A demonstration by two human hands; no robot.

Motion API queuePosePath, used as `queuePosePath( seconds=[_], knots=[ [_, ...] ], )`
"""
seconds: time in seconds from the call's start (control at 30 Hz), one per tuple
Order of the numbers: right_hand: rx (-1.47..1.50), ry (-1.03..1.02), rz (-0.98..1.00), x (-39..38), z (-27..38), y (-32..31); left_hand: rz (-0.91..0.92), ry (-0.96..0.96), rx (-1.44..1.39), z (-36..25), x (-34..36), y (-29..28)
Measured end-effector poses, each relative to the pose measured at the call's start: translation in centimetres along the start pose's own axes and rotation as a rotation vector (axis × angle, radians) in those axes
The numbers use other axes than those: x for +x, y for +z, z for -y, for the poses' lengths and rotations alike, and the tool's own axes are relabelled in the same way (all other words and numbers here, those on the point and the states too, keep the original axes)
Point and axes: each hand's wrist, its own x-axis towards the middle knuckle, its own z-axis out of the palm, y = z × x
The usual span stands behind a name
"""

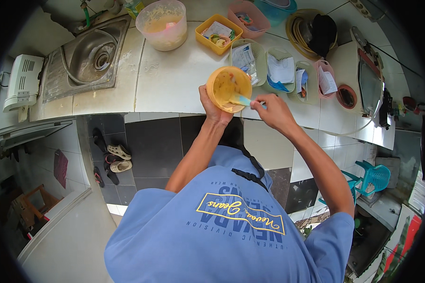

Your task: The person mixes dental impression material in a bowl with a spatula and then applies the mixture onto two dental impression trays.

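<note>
Blue shirt (170,240) closest, and beyond it the left hand (214,107) cups a tilted yellow bowl (210,86) above the white counter's (174,89) near edge! On the right, the right hand (275,112) pinches a pale-blue spatula (241,99), tip inside. Stirring or scraping, it seems; the next stroke calls for a steady bowl.

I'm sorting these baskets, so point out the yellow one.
The yellow basket immediately right of the large round tub; its neighbours are a pink basket and a pale green basket.
</note>
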Motion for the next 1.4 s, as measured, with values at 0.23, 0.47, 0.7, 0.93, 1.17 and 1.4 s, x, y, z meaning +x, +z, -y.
queuePosePath(
  seconds=[0.23,0.47,0.7,0.93,1.17,1.4],
  knots=[
    [-0.120,-0.129,-0.023,1.9,-1.1,0.6,-0.050,0.001,-0.003,-1.0,-0.1,0.4],
    [-0.421,-0.126,-0.182,2.9,-0.4,0.1,-0.119,0.036,0.005,-0.9,-0.4,-0.6],
    [-0.054,0.011,0.313,4.6,-1.2,-0.3,-0.100,0.037,-0.083,-0.6,1.1,-1.0],
    [0.102,0.074,0.478,5.1,-0.3,-1.8,-0.099,0.071,-0.080,-1.5,1.6,-1.2],
    [-0.184,-0.446,-0.041,9.1,-6.2,0.8,-0.098,0.137,-0.032,-2.1,1.9,0.2],
    [-0.179,-0.254,0.229,10.6,2.7,-4.1,-0.090,0.260,-0.027,-5.2,4.1,2.4]
  ],
)
